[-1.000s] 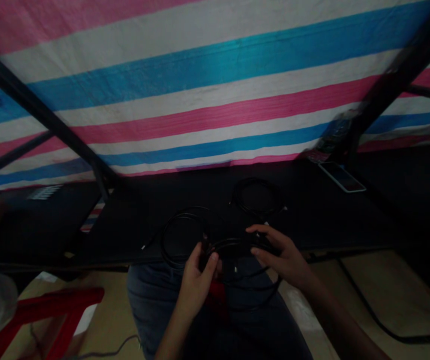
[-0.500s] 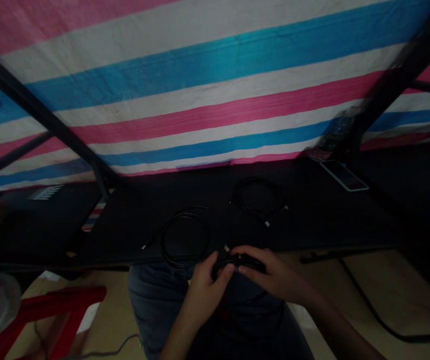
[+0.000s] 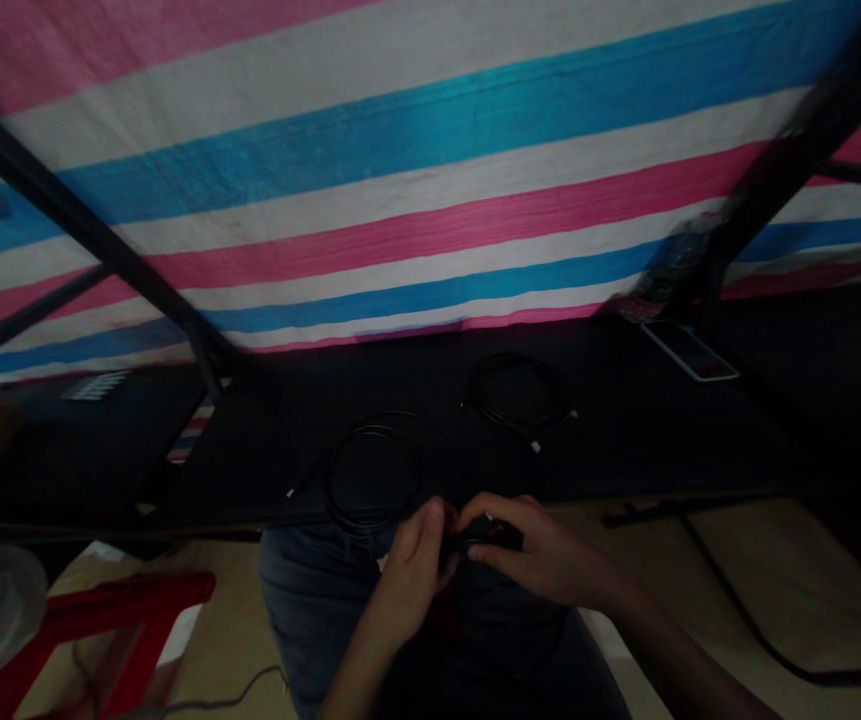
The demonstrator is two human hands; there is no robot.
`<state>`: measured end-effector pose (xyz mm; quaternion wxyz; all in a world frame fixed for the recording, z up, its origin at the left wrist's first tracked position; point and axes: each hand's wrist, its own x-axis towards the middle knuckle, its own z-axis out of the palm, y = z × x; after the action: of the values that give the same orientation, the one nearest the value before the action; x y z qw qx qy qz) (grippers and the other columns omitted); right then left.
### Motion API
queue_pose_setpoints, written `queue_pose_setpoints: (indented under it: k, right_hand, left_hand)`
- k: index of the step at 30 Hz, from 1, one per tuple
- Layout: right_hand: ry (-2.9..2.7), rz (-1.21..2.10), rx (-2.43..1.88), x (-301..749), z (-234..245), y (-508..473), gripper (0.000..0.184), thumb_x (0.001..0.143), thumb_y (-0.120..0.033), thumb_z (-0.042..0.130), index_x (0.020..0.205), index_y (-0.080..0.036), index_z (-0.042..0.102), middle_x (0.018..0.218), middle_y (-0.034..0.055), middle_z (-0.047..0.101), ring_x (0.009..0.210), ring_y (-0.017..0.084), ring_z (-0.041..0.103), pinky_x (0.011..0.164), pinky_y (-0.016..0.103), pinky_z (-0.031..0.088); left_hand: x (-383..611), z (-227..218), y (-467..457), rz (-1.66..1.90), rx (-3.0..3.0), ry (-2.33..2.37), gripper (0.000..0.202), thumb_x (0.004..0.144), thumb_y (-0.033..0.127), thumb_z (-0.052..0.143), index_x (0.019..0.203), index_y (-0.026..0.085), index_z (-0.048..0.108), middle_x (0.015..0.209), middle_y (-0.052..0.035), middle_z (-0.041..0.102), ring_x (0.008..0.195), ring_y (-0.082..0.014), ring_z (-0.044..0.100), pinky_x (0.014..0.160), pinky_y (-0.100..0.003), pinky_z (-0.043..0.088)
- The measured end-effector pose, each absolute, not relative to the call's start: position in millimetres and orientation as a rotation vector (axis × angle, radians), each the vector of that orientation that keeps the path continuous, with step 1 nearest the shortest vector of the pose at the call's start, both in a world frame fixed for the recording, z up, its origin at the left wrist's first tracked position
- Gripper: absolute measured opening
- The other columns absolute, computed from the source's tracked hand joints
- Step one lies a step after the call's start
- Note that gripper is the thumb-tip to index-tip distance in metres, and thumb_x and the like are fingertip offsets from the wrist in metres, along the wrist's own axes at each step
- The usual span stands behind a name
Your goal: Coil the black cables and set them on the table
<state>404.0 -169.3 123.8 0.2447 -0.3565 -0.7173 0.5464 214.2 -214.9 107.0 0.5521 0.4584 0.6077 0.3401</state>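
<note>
Left hand (image 3: 421, 560) and right hand (image 3: 539, 548) close together over lap (image 3: 314, 605), both clamped on black cable (image 3: 501, 536). Left coil (image 3: 376, 431), right coil (image 3: 506, 422) on table (image 3: 265, 430); phone (image 3: 692, 352) farther right.

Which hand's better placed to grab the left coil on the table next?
Probably your left hand: it's nearer that coiled cable than your right hand is. Both seem busy with another black cable.

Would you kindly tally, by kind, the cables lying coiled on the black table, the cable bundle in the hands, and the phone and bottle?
Coils on the table: 2, the left coil and right coil
Black cable bundle in the left hand and right hand: 1
Phone: 1
Clear bottle: 1
Total: 5, counting the bundle as one
</note>
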Motion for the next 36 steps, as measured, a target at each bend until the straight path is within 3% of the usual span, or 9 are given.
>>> queue_pose_setpoints:
  k: [3, 7, 12, 17, 21, 25, 29, 33, 36]
  right_hand:
    - [-1.827, 1.378, -1.008, 416.4, 120.6, -153.1, 0.017, 0.085, -0.021, 0.068, 0.102, -0.024, 0.069, 0.094, 0.0010, 0.072, 0.087, 0.018, 0.067, 0.076, 0.029, 0.051]
    - [-1.416, 1.411, -1.153, 446.6, 115.3, -115.7, 0.024, 0.086, -0.039, 0.071, 0.104, -0.026, 0.061, 0.058, -0.0097, 0.044, 0.042, 0.008, 0.038, 0.040, 0.021, 0.030]
    - [-1.103, 1.359, -1.138, 486.1, 102.9, -49.7, 0.036, 0.076, -0.043, 0.081, 0.095, -0.027, 0.056, 0.053, -0.0136, 0.029, 0.040, 0.005, 0.021, 0.038, 0.018, 0.018]
    - [-1.216, 1.319, -1.254, 507.0, 79.6, 5.4, 0.045, 0.070, -0.052, 0.082, 0.090, -0.024, 0.053, 0.054, -0.0122, 0.036, 0.041, 0.005, 0.023, 0.038, 0.019, 0.016]
    - [-1.388, 1.134, -1.403, 514.3, 62.1, 33.0, 0.047, 0.071, -0.059, 0.076, 0.091, -0.021, 0.057, 0.054, -0.0108, 0.038, 0.040, 0.007, 0.029, 0.039, 0.022, 0.022]
    - [-1.471, 0.959, -1.485, 517.5, 52.4, 57.9, 0.036, 0.070, -0.049, 0.078, 0.083, -0.017, 0.066, 0.055, -0.0045, 0.050, 0.047, 0.011, 0.044, 0.044, 0.026, 0.033]
    - [-1.533, 0.782, -1.523, 519.4, 50.6, 78.9, 0.020, 0.070, -0.034, 0.078, 0.077, -0.018, 0.069, 0.073, 0.0050, 0.066, 0.071, 0.021, 0.059, 0.067, 0.034, 0.049]
    - [-1.642, 0.527, -1.479, 518.8, 52.9, 77.9, 0.017, 0.071, -0.027, 0.077, 0.084, -0.020, 0.070, 0.098, 0.0113, 0.070, 0.099, 0.031, 0.063, 0.093, 0.045, 0.050]
    - [-1.724, 0.306, -1.392, 509.5, 58.2, 53.4, 0.013, 0.077, -0.027, 0.072, 0.088, -0.021, 0.070, 0.101, 0.0123, 0.070, 0.104, 0.032, 0.064, 0.097, 0.047, 0.050]
  left_hand:
    - [208.0, 110.5, -201.1, 0.935, 1.109, 1.372, 0.052, 0.097, 0.066, 0.041, 0.094, 0.019, 0.064, 0.071, -0.0021, 0.068, 0.060, -0.0181, 0.065, 0.058, -0.028, 0.051]
    - [178.2, 101.7, -181.6, 1.107, 1.329, 1.561, 0.040, 0.098, 0.054, 0.048, 0.096, 0.019, 0.067, 0.097, -0.0088, 0.075, 0.097, -0.0239, 0.072, 0.087, -0.034, 0.056]
    - [123.1, 68.2, -157.0, 1.009, 1.573, 2.101, 0.031, 0.097, 0.042, 0.048, 0.103, 0.018, 0.066, 0.117, -0.0152, 0.073, 0.115, -0.0286, 0.067, 0.102, -0.044, 0.050]
    - [105.7, 38.1, -148.8, 0.889, 1.538, 2.435, 0.030, 0.091, 0.037, 0.059, 0.112, 0.015, 0.065, 0.153, -0.0248, 0.049, 0.150, -0.0434, 0.029, 0.113, -0.069, 0.026]
    - [111.7, 28.9, -153.3, 0.738, 1.628, 2.633, 0.046, 0.096, 0.043, 0.055, 0.131, 0.014, 0.057, 0.154, -0.0225, 0.049, 0.149, -0.0410, 0.032, 0.111, -0.064, 0.032]
    - [112.9, 29.7, -154.8, 0.695, 1.672, 2.725, 0.045, 0.098, 0.042, 0.051, 0.133, 0.015, 0.056, 0.146, -0.0193, 0.058, 0.144, -0.0384, 0.040, 0.110, -0.063, 0.030]
    - [103.8, 34.4, -152.0, 0.601, 1.682, 2.750, 0.041, 0.098, 0.038, 0.049, 0.129, 0.014, 0.059, 0.128, -0.0181, 0.068, 0.125, -0.0369, 0.056, 0.107, -0.063, 0.029]
    - [89.0, 40.4, -148.3, 0.490, 1.720, 2.653, 0.036, 0.097, 0.034, 0.048, 0.120, 0.014, 0.066, 0.117, -0.0181, 0.070, 0.111, -0.0380, 0.061, 0.101, -0.059, 0.037]
    - [80.5, 43.1, -145.1, 0.470, 1.773, 2.508, 0.031, 0.095, 0.032, 0.049, 0.112, 0.014, 0.069, 0.108, -0.0173, 0.071, 0.104, -0.0353, 0.064, 0.093, -0.049, 0.047]
